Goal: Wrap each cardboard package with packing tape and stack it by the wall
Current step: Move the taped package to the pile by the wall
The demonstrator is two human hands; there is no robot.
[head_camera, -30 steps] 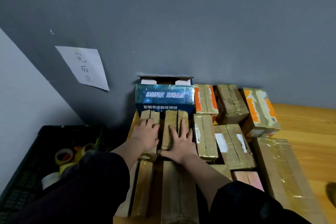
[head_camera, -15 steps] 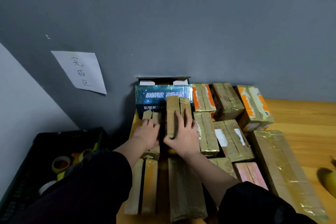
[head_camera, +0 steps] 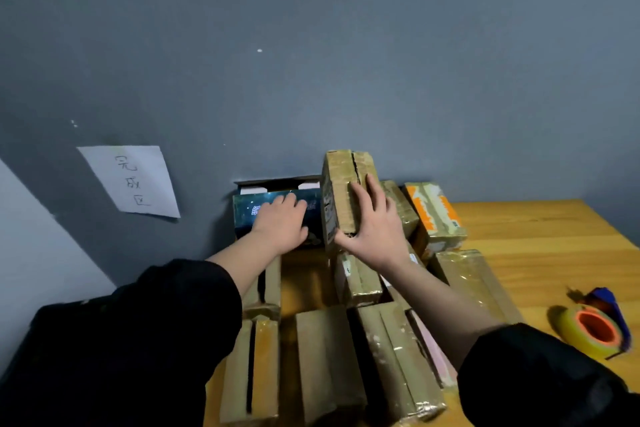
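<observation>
My right hand (head_camera: 369, 222) grips a taped brown cardboard package (head_camera: 341, 191) and holds it upright above the pile, close to the grey wall (head_camera: 381, 62). My left hand (head_camera: 278, 222) lies with straight fingers on the top front of a dark blue printed box (head_camera: 247, 218) that stands against the wall. Several taped brown packages (head_camera: 325, 357) lie in rows on the wooden table (head_camera: 540, 243) below both hands. An orange-and-white taped package (head_camera: 434, 215) stands at the right end of the back row.
A roll of yellow packing tape with an orange core (head_camera: 594, 329) on a blue dispenser lies on the table at the right. A white paper sign with handwriting (head_camera: 131, 180) hangs on the wall at the left. My dark sleeves fill the lower corners.
My right hand has lifted the brown package off the row and raised it upright near the wall. My left hand has moved forward from a package onto the blue box. The view has shifted right.
</observation>
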